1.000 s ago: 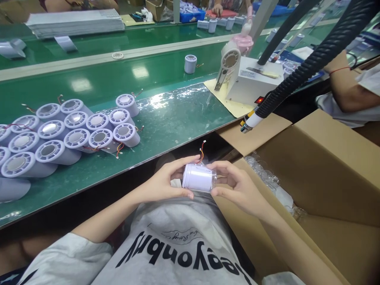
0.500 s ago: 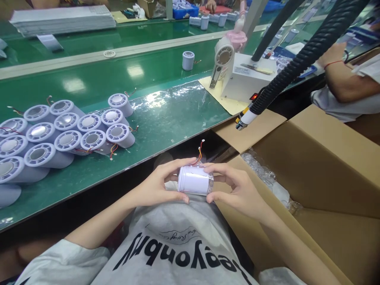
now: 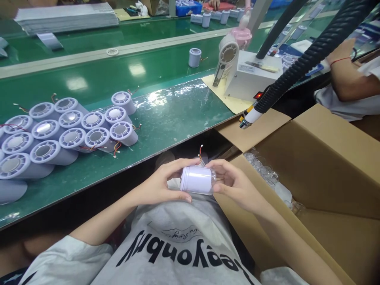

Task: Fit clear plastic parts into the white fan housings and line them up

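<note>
Over my lap I hold a white plastic cylinder [image 3: 197,179] on its side, with a thin red and yellow wire [image 3: 200,152] sticking up behind it. My left hand [image 3: 162,185] grips its left end with thumb below and fingers on top. My right hand [image 3: 234,186] pinches its right end, where a clear cap sits. Both hands are closed on it, just in front of the green table edge.
Several white cylinders [image 3: 71,130] lie stacked on the green table [image 3: 166,118] at left. One cylinder [image 3: 194,57] stands alone farther back. A white machine [image 3: 246,73] and a black corrugated hose [image 3: 299,67] are at right. An open cardboard box [image 3: 320,166] holds clear parts. Another person's arm [image 3: 347,79] is far right.
The cylinder has turned a little in my hands, so less of the wire shows. Both hands stay in the same spot over my lap.
</note>
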`<action>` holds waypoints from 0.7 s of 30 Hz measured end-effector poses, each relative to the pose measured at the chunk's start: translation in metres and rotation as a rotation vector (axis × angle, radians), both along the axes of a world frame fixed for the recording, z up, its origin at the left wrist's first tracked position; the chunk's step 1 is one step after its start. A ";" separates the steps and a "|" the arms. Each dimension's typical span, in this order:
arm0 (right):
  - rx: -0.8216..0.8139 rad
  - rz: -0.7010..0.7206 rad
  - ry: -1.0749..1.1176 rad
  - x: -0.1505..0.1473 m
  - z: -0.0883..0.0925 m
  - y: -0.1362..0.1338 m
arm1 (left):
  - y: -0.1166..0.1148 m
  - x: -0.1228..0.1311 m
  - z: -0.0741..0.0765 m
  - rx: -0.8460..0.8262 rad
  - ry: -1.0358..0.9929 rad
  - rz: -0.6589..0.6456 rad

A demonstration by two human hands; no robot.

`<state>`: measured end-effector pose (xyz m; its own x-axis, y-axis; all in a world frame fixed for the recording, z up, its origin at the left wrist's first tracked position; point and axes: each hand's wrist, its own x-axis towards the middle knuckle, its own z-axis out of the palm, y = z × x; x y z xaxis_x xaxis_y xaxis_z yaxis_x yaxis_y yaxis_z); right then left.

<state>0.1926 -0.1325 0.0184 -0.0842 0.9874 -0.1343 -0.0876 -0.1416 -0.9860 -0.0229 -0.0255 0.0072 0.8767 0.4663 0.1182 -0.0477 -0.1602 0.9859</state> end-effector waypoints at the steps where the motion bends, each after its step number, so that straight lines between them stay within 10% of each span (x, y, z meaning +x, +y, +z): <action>1: -0.009 -0.003 0.010 0.000 -0.001 0.001 | 0.000 0.000 0.000 -0.036 0.004 0.002; 6: 0.006 -0.158 0.149 0.003 -0.027 0.009 | 0.012 0.026 -0.018 -0.414 -0.003 0.064; 12: 0.093 -0.657 0.340 0.030 -0.084 0.028 | 0.045 0.123 -0.048 -0.733 -0.082 0.144; 21: 0.188 -0.851 0.415 0.065 -0.111 0.044 | 0.062 0.190 -0.050 -0.730 0.022 0.102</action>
